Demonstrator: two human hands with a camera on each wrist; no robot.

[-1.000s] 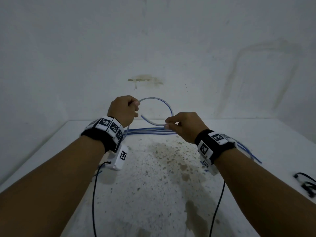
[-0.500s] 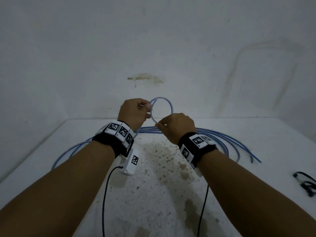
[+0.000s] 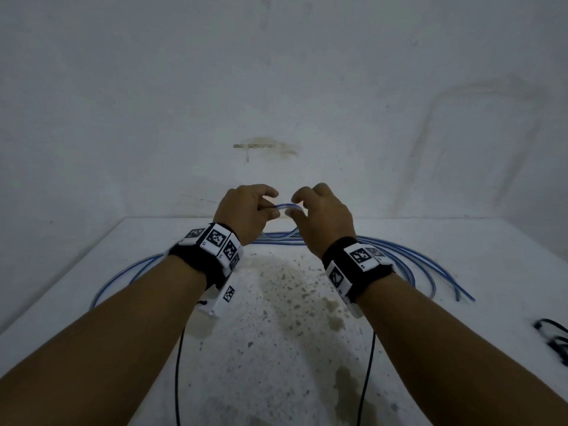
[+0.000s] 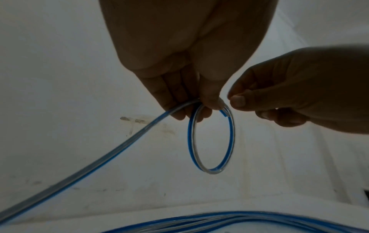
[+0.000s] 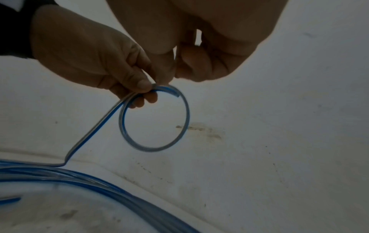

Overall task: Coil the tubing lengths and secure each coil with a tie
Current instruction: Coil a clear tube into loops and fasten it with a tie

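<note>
The left hand (image 4: 179, 66) pinches the tubing where the first loop (image 4: 211, 138) closes on itself: thumb on top, fingers curled beneath, clamped on the crossing. From that pinch the loop hangs free in the air, a single small ring, with the cut end (image 4: 223, 113) of the tube poking out just past the thumb. The right hand (image 4: 299, 94) sits just beside the pinch, thumb and forefinger drawn together at the top of the ring; in the right wrist view its fingertips (image 5: 163, 77) meet the tube right at the left thumb, but whether they truly grip it or only touch it I cannot tell.

From the left hand the rest of this tube (image 4: 79, 173) runs down and away to the table (image 3: 491, 241), where it joins the loose tubing (image 3: 415, 262) sprawled in wide arcs behind and to either side of the wrists. Some dark ties (image 3: 553, 336), as they seem to be, lie at the table's right edge, well apart from the hands.

The step in hand looks like the very start of coiling: one turn made, nearly the whole length left on the table. The next move probably calls for the right hand to leave the ring, run out along the trailing tube, draw up a fresh stretch and lay it into the left hand's pinch as a second turn matching the first. The left hand must hold firm meanwhile, for the springy tube will likely want to open.
</note>
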